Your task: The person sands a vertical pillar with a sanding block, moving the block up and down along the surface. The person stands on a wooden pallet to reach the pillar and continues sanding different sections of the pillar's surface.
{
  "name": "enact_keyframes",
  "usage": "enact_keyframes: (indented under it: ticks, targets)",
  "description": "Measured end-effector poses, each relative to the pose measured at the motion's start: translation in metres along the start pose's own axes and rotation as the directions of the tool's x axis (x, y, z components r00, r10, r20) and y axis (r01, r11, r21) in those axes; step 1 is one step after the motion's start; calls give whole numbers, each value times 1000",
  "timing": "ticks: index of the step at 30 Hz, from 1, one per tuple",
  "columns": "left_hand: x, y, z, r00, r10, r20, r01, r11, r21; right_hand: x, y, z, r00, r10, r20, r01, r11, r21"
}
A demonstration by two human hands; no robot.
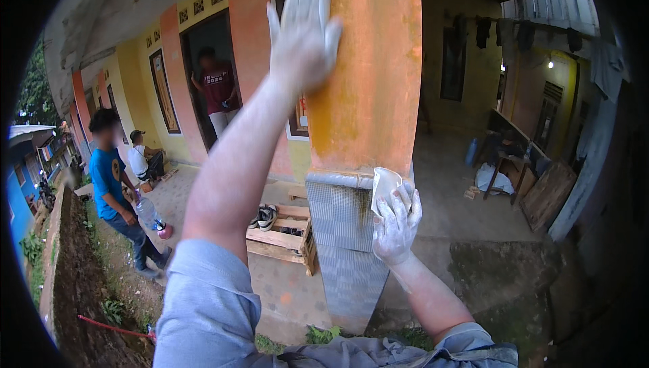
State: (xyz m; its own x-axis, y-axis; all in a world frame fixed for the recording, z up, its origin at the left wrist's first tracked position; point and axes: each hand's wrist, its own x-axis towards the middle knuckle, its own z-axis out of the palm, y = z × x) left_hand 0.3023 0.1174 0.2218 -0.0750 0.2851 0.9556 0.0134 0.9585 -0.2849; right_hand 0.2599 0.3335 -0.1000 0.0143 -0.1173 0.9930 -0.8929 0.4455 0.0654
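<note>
My left hand [303,28], coated in pale dust and blurred, is raised flat along the left side of the orange painted pillar [367,73]. Its thumb and little finger are spread, and whatever may lie under the palm is hidden. Lower down, my right hand [398,226], also white with dust, grips a folded off-white sheet [386,190] at the pillar's right corner. That corner is where the paint meets the grey tiled base [339,226]. Patches of darker yellow-brown show on the orange surface.
A wooden slatted rack [279,238] with shoes [264,217] stands left of the pillar. Nearby are a person in a blue shirt [109,180], a person squatting [144,157] and another in a doorway [219,84]. A small table [507,165] stands right.
</note>
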Motion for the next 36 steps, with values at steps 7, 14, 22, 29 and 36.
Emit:
enact_keyframes:
  ticks: [7,14,22,29,36]
  targets:
    - [-169,82,-51,866,-130,483,93,991,100,3,-2,-3,1000,5,13,-5,1000,9]
    - [-28,-1,2,996,-3,92,-13,985,171,0,0,3,1000,-26,-17,26,999,-21]
    - [-155,84,-33,920,-202,335,199,979,44,27,-8,-32,995,66,81,-54,988,-145]
    - [-235,98,-39,894,-170,415,183,983,8,134,1,-39,896,-119,429,234,946,-225]
    - [-245,95,-45,894,-160,419,172,985,9,371,20,-18,969,-244,-40,198,862,-467]
